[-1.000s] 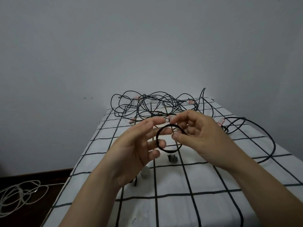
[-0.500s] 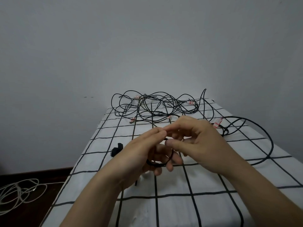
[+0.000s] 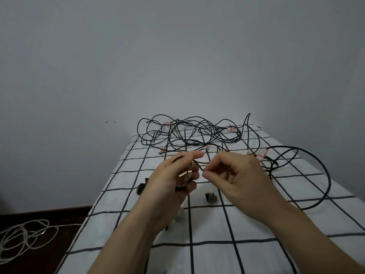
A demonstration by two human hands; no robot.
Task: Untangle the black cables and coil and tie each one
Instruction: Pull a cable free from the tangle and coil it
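Pinching a thin black flexible cable (image 3: 198, 166) between thumb and forefinger, the right hand (image 3: 235, 175) faces the left hand (image 3: 169, 180), whose curled fingers grip its small coil above the white black-gridded sheet (image 3: 217, 254). Probably light, limp and springy, the coil is best gripped across all turns. The tangled black cables (image 3: 189, 133) lie beyond.

Your thin black cables (image 3: 189, 133) lie loosely tangled at the bed's (image 3: 256, 254) far end; a thicker black cable (image 3: 329, 182) loops wide on the right; one thin strand (image 3: 198, 165) is held up nearer you.
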